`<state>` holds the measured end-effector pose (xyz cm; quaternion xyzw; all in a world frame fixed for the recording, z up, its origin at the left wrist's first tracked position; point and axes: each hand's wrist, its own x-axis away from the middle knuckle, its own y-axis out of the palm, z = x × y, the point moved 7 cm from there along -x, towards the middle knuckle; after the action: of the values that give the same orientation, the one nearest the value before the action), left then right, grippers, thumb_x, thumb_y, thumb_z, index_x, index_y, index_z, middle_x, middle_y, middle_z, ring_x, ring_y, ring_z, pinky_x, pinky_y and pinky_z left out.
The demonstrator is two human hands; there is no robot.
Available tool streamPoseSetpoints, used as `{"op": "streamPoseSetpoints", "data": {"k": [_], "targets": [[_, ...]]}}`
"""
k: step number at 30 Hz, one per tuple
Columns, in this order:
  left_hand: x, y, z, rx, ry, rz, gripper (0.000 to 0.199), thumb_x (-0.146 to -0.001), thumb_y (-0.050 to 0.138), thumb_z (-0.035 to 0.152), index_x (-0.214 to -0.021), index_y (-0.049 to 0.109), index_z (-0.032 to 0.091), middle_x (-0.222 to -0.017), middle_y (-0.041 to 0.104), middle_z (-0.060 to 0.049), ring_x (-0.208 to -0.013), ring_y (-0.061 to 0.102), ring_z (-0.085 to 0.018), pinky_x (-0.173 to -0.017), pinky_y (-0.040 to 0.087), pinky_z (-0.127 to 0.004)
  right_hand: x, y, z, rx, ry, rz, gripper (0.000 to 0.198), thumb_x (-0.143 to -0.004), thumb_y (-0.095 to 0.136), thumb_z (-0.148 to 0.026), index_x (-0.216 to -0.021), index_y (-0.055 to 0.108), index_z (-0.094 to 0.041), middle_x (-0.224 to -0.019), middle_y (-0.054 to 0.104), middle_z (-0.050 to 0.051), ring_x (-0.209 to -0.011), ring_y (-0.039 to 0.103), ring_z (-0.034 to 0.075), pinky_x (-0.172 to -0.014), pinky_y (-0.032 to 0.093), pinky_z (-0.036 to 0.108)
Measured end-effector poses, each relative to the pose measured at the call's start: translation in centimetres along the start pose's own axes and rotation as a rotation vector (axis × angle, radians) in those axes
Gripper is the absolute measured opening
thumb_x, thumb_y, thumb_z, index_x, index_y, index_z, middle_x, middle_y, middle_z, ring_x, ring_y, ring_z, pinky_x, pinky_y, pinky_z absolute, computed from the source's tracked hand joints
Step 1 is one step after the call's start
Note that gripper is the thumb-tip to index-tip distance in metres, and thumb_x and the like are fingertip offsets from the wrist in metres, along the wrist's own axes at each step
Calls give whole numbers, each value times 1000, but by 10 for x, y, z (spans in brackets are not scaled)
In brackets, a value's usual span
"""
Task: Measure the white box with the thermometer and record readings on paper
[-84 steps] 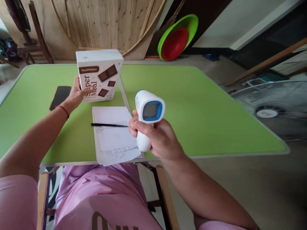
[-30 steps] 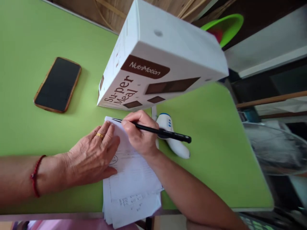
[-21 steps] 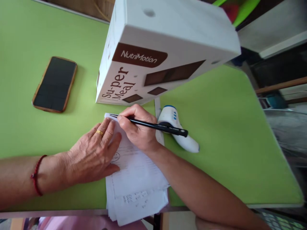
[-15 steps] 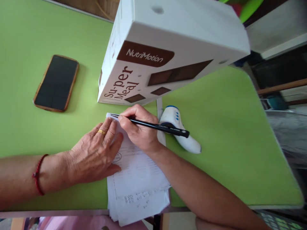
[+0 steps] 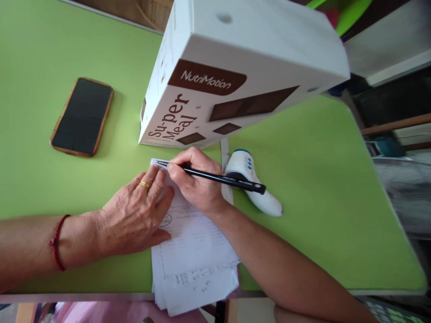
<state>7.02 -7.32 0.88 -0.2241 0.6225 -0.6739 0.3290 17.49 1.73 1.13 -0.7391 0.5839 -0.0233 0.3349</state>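
My right hand (image 5: 198, 179) grips a black pen (image 5: 225, 179), its tip at the far left corner of a stack of papers (image 5: 195, 251). The sheets carry printed lines, an oval stamp and some handwriting, and they overhang the table's near edge. Lying flat with fingers stretched, my left hand (image 5: 138, 211) rests on the left side of the papers near the pen tip. It wears a gold ring, with a red cord bracelet (image 5: 56, 242) at the wrist. The top of the sheets is partly covered by both hands.
A tall white NutriMotion box (image 5: 269, 58) stands just behind the papers. Right of my right hand lies a white, blue-trimmed handheld device (image 5: 256, 184), perhaps a thermometer. A phone in a brown case (image 5: 82, 116) sits at left on the green table (image 5: 319, 179).
The whole view has shifted slightly, so the phone and box appear a little farther right. Both hands and the pen keep almost the same place on the paper.
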Motion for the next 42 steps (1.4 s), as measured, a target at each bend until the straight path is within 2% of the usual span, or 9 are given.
{"op": "streamPoseSetpoints", "data": {"k": [8, 13, 21, 42], "targets": [[1, 1, -2, 1, -7, 0, 93, -91, 77, 66, -147, 57, -5, -156, 51, -40, -150, 50, -52, -118, 52, -59, 0, -1, 2, -12, 43, 3, 18, -90, 67, -30, -75, 56, -28, -65, 63, -4, -59, 55, 15, -62, 51, 31], [0, -2, 0, -26, 14, 27, 95, -90, 79, 66, -144, 59, -9, -153, 52, -43, -146, 54, -54, -115, 55, -59, 1, -2, 0, 40, -18, 49, 17, -90, 66, -27, -75, 58, -27, -65, 63, -4, -59, 55, 14, -60, 50, 29], [-1, -5, 0, -51, 5, 14, 94, -90, 79, 67, -144, 61, -8, -151, 55, -41, -146, 55, -52, -116, 55, -55, 0, -1, -5, 7, -172, 68, 18, -92, 65, -20, -76, 57, -25, -62, 63, -7, -54, 54, 11, -55, 45, 25], [1, -8, 0, -55, 0, 50, 93, -86, 82, 69, -140, 65, -6, -149, 58, -40, -141, 60, -51, -114, 57, -54, -1, -3, -5, 31, -169, 71, 18, -90, 63, -21, -73, 56, -25, -58, 61, -8, -52, 53, 11, -53, 45, 25]]}}
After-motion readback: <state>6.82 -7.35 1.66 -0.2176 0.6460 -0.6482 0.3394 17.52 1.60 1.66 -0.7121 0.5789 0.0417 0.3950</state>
